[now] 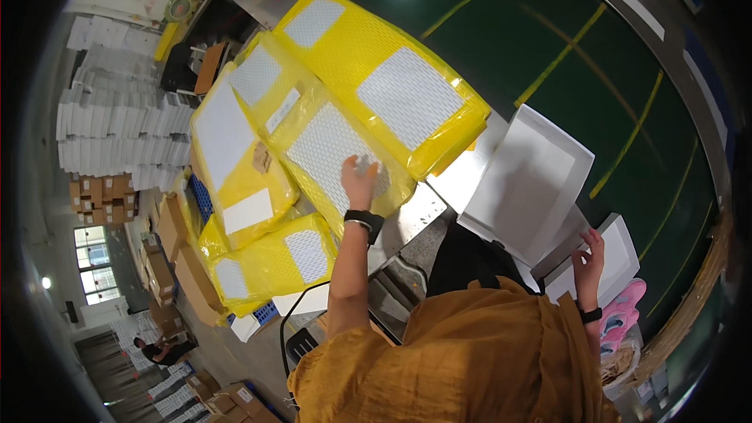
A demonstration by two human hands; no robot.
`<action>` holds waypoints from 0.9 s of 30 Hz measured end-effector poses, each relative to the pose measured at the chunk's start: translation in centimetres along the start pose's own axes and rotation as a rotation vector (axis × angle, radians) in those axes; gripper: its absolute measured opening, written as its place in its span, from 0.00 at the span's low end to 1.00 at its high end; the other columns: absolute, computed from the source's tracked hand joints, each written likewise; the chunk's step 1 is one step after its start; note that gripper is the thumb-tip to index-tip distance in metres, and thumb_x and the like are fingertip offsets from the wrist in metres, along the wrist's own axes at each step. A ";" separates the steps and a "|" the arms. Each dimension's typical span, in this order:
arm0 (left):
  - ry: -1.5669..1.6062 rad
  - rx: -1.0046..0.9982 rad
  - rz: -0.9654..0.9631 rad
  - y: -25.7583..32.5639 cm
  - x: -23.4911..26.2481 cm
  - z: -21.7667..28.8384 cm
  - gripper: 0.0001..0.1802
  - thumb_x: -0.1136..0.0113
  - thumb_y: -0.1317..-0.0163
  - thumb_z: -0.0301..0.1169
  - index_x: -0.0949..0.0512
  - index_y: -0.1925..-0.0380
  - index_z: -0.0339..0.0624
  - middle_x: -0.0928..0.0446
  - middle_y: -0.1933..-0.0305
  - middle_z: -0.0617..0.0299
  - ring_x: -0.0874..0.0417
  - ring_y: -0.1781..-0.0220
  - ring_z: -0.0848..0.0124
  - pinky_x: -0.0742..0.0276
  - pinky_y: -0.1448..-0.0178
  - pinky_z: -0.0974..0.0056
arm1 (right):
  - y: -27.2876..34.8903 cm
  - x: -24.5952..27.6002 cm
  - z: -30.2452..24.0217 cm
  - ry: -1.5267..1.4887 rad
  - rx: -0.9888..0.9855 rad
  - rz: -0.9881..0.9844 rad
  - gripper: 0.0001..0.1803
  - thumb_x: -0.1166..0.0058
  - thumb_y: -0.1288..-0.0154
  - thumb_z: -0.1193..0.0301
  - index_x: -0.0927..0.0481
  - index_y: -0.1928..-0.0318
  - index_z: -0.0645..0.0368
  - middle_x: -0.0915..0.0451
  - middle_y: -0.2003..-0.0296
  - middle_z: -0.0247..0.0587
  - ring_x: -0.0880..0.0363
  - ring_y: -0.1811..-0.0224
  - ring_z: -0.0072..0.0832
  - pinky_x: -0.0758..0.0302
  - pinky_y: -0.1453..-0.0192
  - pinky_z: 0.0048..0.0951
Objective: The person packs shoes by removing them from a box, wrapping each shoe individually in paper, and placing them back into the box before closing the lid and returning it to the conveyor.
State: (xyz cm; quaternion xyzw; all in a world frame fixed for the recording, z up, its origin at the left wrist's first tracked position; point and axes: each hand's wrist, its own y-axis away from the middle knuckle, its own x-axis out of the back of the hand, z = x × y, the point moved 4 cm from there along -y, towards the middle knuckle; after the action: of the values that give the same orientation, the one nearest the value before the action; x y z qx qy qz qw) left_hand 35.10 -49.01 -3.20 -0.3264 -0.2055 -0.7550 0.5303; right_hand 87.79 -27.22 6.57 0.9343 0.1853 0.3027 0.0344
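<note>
My left hand reaches over a yellow-edged, plastic-wrapped pack with a white patterned panel. Its fingers are closed around a small whitish, shiny bit, too small to make out. To the right, my right hand is held by the white boxes, its fingers bent and apart, with nothing visible in them. An open white box, shallow and bare inside, leans in front of me between my two hands. Behind my right hand stands another white box part.
More yellow-wrapped packs cover the left and far side of the table. Pink shoes lie at the lower right. Tall stacks of white boxes and brown cartons stand on the left. A person sits at the far lower left.
</note>
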 end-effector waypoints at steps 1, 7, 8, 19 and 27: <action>0.003 0.015 -0.002 0.1 -0.2 -1.4 0.26 0.31 0.45 0.36 0.26 0.48 0.40 0.22 0.50 0.48 0.21 0.49 0.56 0.24 0.45 0.55 | -0.5 -0.2 -0.1 0.013 -0.001 -0.009 0.24 0.44 0.41 0.83 0.24 0.43 0.56 0.29 0.40 0.40 0.27 0.42 0.30 0.27 0.47 0.27; -0.240 0.144 0.025 -4.4 2.0 -7.5 0.13 0.37 0.40 0.39 0.20 0.63 0.41 0.20 0.61 0.55 0.19 0.61 0.58 0.24 0.55 0.52 | -4.4 -4.1 -2.8 -0.259 -0.158 -0.299 0.22 0.45 0.39 0.83 0.23 0.44 0.57 0.23 0.51 0.33 0.26 0.49 0.19 0.28 0.47 0.21; -0.242 0.159 0.041 -5.2 3.4 -7.7 0.13 0.37 0.40 0.39 0.20 0.63 0.41 0.20 0.61 0.55 0.19 0.61 0.58 0.24 0.55 0.52 | -4.9 -5.1 -3.7 -0.278 -0.157 -0.364 0.22 0.44 0.39 0.83 0.23 0.43 0.58 0.22 0.50 0.33 0.26 0.49 0.20 0.28 0.47 0.21; 0.723 -0.271 -1.326 14.7 0.3 23.7 0.11 0.40 0.34 0.33 0.20 0.56 0.39 0.18 0.61 0.57 0.19 0.59 0.73 0.23 0.54 0.66 | -2.8 -12.4 -12.4 -0.391 -0.199 -1.035 0.35 0.33 0.46 0.76 0.30 0.37 0.59 0.23 0.43 0.35 0.27 0.40 0.29 0.33 0.34 0.34; -0.239 -0.176 -0.056 -0.8 4.8 2.3 0.32 0.38 0.39 0.32 0.33 0.36 0.33 0.32 0.36 0.35 0.31 0.33 0.47 0.37 0.29 0.54 | -1.8 2.3 -0.6 -0.755 -0.420 -0.322 0.36 0.43 0.44 0.84 0.36 0.34 0.59 0.26 0.46 0.34 0.27 0.44 0.28 0.31 0.39 0.29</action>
State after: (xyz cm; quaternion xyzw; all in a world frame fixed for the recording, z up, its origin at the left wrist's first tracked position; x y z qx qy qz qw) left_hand 33.91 -50.46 1.83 -0.4531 -0.2092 -0.7406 0.4500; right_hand 88.63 -24.75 8.01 0.9113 0.2370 -0.0367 0.3347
